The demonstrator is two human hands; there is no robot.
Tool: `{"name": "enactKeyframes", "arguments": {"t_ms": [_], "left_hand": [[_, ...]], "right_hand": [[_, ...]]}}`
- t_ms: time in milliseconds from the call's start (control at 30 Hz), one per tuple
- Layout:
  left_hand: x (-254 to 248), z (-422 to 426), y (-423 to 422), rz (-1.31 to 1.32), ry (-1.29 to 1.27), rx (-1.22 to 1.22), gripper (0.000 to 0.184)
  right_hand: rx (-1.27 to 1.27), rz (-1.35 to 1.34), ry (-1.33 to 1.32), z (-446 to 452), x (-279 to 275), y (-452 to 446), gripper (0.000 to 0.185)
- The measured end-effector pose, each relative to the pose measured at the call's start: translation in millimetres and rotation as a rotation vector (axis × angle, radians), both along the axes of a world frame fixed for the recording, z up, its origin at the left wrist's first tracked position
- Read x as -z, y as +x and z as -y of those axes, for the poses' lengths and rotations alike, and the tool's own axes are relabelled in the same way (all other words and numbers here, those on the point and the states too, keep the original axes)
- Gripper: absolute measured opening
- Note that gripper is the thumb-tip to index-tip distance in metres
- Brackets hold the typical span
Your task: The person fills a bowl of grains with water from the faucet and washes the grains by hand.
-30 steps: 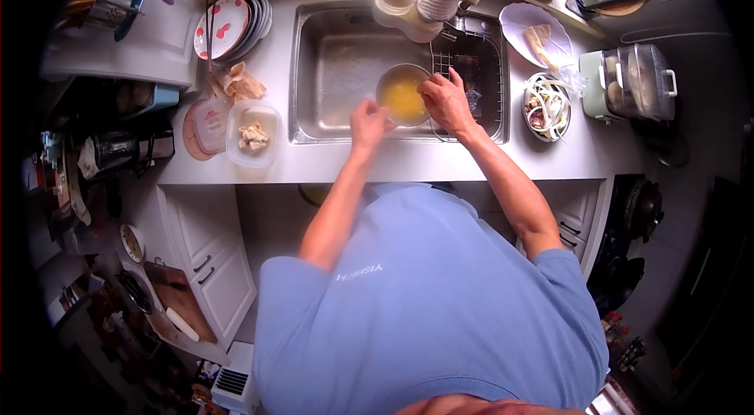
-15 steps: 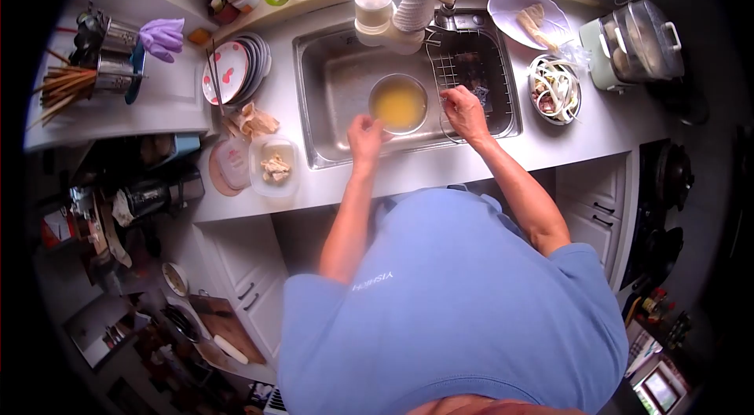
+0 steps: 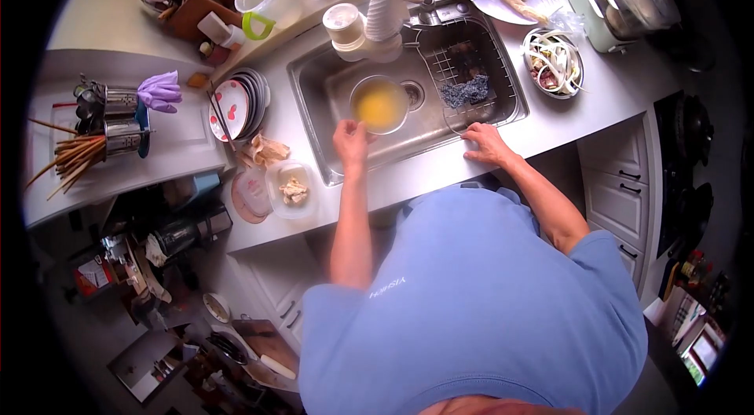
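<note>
Here, left hand (image 3: 350, 143) at bowl (image 3: 403, 117), fingers' grip unclear, right hand (image 3: 488, 146) by sink (image 3: 334, 93), fingers spread; faucet (image 3: 393, 10) behind bowl, rack (image 3: 450, 65) alongside

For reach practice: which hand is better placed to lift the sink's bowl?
Probably the left hand: it's beside the bowl of yellow liquid; the right hand is farther, at the sink's edge.

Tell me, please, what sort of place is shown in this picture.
It is probably a home kitchen: a metal sink with a bowl of something yellow in it, and a stack of plates beside the sink.
</note>
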State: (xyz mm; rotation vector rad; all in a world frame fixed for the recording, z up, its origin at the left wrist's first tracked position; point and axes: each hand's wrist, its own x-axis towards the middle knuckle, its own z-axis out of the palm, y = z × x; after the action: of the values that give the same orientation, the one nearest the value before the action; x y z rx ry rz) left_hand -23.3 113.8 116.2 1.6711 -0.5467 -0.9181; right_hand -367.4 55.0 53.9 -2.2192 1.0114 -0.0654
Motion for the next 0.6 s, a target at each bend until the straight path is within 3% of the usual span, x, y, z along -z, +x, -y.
{"name": "enactKeyframes", "arguments": {"t_ms": [600], "left_hand": [[-23.7, 17.8, 5.5, 0.066, 0.030, 0.087, 0.012]], "right_hand": [[0.059, 0.053, 0.005, -3.9, 4.4, -1.9, 0.045]]}}
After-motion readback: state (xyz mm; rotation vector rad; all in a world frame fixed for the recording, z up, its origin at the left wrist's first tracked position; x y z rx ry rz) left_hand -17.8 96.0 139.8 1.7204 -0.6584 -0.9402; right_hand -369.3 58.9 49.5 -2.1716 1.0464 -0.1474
